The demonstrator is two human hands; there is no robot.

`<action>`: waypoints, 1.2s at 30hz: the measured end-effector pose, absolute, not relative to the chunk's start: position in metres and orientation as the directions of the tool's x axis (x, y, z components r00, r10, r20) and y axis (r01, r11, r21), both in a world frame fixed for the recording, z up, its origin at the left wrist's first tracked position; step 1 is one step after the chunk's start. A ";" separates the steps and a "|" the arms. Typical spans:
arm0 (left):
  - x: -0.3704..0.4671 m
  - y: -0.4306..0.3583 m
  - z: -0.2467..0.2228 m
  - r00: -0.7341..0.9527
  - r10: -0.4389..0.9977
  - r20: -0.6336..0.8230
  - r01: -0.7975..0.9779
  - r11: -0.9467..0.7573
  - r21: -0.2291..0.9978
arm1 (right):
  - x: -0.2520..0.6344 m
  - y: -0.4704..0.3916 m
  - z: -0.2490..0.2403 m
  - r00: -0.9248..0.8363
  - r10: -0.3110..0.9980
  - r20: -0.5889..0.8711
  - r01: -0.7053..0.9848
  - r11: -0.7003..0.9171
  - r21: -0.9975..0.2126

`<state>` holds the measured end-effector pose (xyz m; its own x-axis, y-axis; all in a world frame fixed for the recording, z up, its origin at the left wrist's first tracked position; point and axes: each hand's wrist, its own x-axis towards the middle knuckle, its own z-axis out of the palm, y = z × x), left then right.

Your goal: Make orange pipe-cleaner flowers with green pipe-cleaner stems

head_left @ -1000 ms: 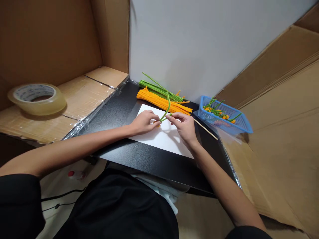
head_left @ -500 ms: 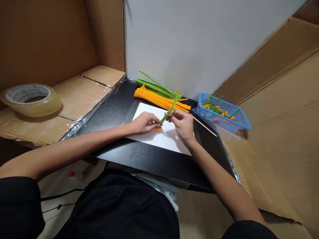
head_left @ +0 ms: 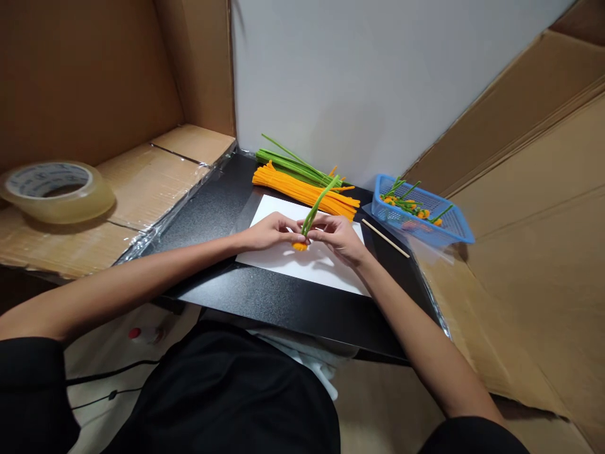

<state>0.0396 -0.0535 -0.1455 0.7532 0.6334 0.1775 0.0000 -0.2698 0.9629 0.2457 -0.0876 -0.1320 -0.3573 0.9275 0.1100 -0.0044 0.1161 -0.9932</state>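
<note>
An orange fuzzy flower head (head_left: 299, 246) with green fuzzy stems (head_left: 317, 205) rising from it is held between both hands above a white sheet (head_left: 265, 260). My left hand (head_left: 274, 231) pinches it from the left, near where the stems meet the orange part. From the right, my right hand (head_left: 338, 236) has its fingers closed at the base of the same stems. The fingertips of the two hands nearly meet there.
Behind the sheet lie bundles of orange stems (head_left: 302, 189) and green stems (head_left: 288, 164). A blue basket (head_left: 425, 234) holds small orange-and-green pieces. Near it lies a wooden stick (head_left: 385, 238). A tape roll (head_left: 61, 200) rests on cardboard at left.
My right hand has moved down and left from the middle of the green stems to their base. The stems stand more upright, and more of the orange head shows.
</note>
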 end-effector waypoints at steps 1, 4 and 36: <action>0.039 -0.054 -0.145 0.776 0.611 0.157 -0.003 -0.246 0.969 | 0.245 -0.088 -0.132 -0.387 0.916 0.108 0.004 0.118 -0.993; 0.038 -0.053 -0.143 0.834 0.543 0.101 0.012 -0.201 0.980 | 0.244 -0.090 -0.132 -0.380 0.915 0.136 0.014 0.152 -0.988; 0.039 -0.050 -0.141 0.762 0.647 -0.026 -0.059 0.110 0.992 | 0.241 -0.094 -0.116 -0.200 0.945 0.260 0.005 0.266 -0.964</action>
<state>0.0395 -0.0500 -0.1413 0.7622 0.6468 -0.0261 -0.0590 0.1097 0.9922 0.2406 -0.0939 -0.1163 -0.2001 0.9446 0.2601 0.0047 0.2663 -0.9639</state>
